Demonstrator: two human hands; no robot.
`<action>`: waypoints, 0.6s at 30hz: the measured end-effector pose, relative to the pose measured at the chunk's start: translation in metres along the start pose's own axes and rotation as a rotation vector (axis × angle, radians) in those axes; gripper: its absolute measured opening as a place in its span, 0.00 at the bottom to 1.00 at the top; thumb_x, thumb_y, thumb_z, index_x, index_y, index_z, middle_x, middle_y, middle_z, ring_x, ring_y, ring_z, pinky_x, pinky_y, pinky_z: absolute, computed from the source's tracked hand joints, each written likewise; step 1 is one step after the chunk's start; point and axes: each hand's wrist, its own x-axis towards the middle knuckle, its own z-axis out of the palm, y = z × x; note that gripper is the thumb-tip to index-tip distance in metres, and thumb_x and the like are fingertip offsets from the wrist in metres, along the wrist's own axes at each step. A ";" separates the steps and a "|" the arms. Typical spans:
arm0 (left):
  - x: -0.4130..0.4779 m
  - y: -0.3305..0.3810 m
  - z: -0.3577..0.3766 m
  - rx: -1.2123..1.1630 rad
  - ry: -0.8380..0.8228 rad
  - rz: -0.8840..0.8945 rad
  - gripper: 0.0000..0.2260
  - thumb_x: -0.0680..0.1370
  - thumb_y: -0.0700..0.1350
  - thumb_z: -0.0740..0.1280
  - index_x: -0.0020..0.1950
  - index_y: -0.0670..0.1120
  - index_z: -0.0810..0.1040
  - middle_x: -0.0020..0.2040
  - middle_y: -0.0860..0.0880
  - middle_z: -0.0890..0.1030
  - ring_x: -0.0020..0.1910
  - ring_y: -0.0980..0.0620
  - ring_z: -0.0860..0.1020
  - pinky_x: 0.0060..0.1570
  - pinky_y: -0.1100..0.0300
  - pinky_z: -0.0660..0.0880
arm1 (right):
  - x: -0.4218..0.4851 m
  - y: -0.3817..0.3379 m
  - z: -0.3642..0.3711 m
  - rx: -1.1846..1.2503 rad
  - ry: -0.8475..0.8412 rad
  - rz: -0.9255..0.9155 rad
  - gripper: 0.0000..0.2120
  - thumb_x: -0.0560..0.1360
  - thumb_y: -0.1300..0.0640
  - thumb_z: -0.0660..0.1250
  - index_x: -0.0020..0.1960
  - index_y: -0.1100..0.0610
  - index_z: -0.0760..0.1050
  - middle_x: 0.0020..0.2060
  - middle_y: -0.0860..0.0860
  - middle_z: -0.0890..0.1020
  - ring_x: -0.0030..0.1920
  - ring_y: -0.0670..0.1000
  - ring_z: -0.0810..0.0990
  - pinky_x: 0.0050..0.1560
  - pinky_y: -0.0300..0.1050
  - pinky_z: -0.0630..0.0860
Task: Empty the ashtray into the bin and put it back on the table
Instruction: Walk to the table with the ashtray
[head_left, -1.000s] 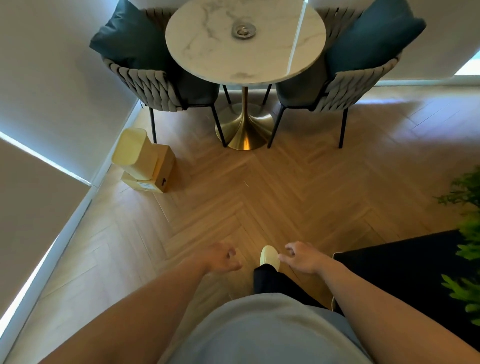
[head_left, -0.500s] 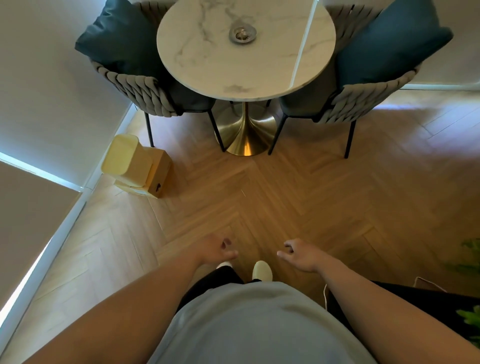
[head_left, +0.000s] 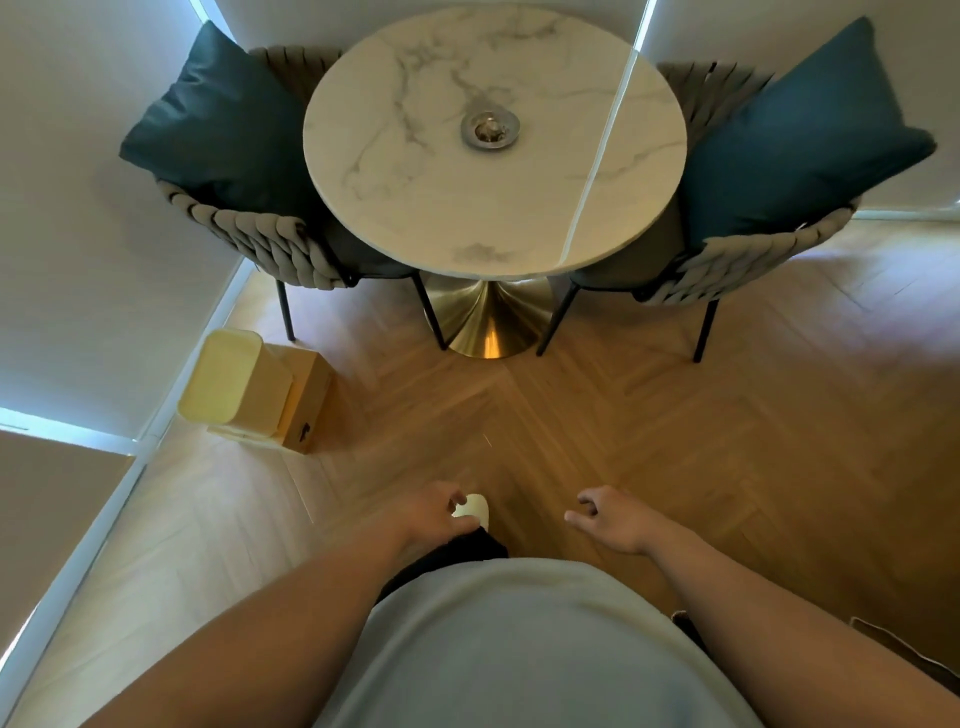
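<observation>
Silver metal ashtray (head_left: 490, 129) sits near the middle of the round marble table (head_left: 426, 208). Down left on the floor stands the pale yellow bin (head_left: 234, 382). Left hand (head_left: 434, 512) and right hand (head_left: 608, 522) hang empty, fingers loosely curled.

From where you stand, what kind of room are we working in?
Probably a sitting corner in a home or hotel room. A small round marble table on a gold pedestal holds a metal ashtray, two woven armchairs with teal cushions flank it, and a cream bin stands on herringbone wood flooring.
</observation>
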 end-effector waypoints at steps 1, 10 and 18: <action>0.007 0.000 -0.012 -0.001 -0.004 0.007 0.24 0.76 0.59 0.67 0.68 0.47 0.73 0.61 0.48 0.78 0.57 0.50 0.77 0.60 0.55 0.74 | 0.008 -0.006 -0.009 0.004 -0.003 0.009 0.33 0.78 0.39 0.61 0.75 0.57 0.63 0.72 0.55 0.71 0.70 0.54 0.71 0.66 0.49 0.71; 0.061 -0.014 -0.102 0.051 -0.035 0.035 0.26 0.76 0.60 0.66 0.68 0.46 0.72 0.62 0.47 0.78 0.58 0.49 0.77 0.57 0.56 0.73 | 0.058 -0.064 -0.061 0.041 0.003 0.022 0.32 0.79 0.40 0.61 0.76 0.57 0.62 0.73 0.55 0.70 0.70 0.55 0.70 0.67 0.50 0.70; 0.098 -0.014 -0.137 0.060 -0.052 0.013 0.28 0.75 0.64 0.65 0.69 0.49 0.72 0.62 0.49 0.78 0.58 0.51 0.77 0.58 0.55 0.74 | 0.089 -0.080 -0.106 0.077 0.001 0.026 0.31 0.79 0.41 0.62 0.75 0.58 0.64 0.71 0.56 0.71 0.69 0.55 0.72 0.65 0.49 0.71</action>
